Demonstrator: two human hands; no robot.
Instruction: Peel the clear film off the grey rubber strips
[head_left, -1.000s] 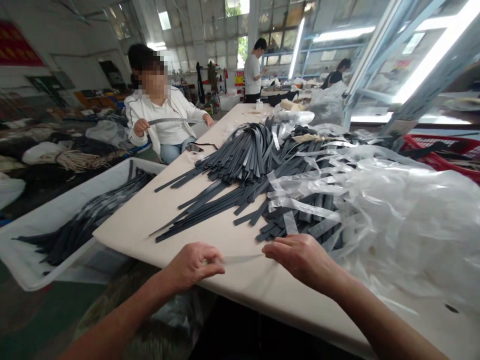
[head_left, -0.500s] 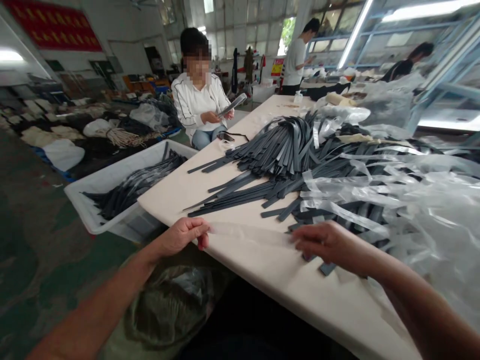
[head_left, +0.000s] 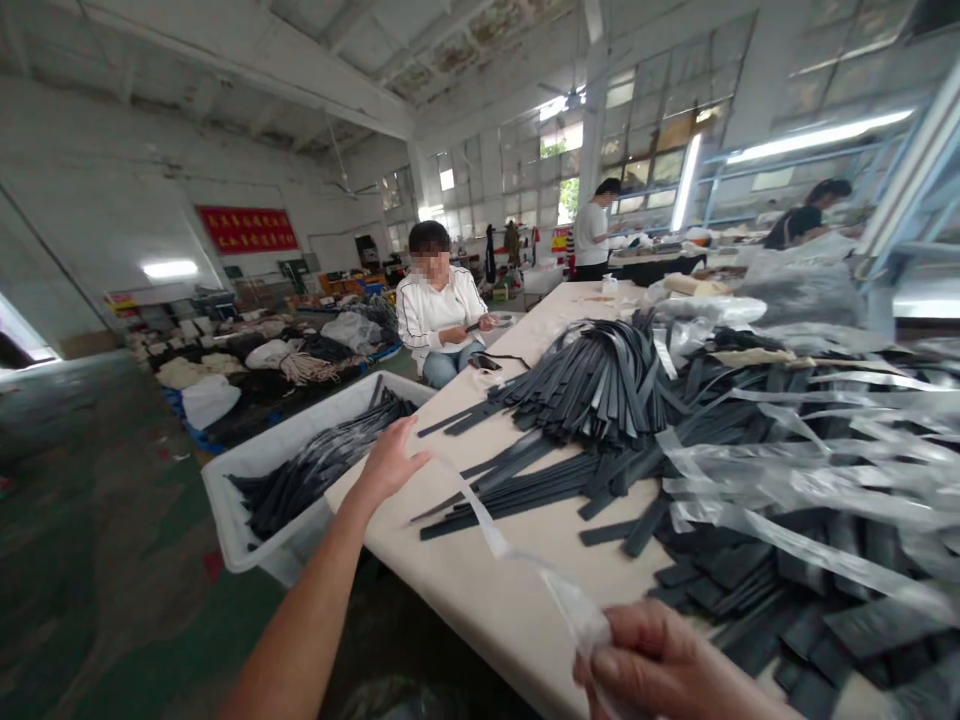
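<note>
Plastic strip (head_left: 490, 530) pinched in right hand (head_left: 660, 655), bottom right; left hand (head_left: 388, 463), mid-frame, thumb spread, can't tell if gripping.

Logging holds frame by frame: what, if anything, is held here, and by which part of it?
The right grip holds a translucent strip by its nearer part. The strip's far end reaches toward the left grip; a hold there cannot be told.

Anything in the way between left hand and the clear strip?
Nothing visible. The clear strip runs from the right hand up toward the left hand; its far end is blurred, so contact there is unclear. The dark strips lie on the table behind it, not between.
</note>
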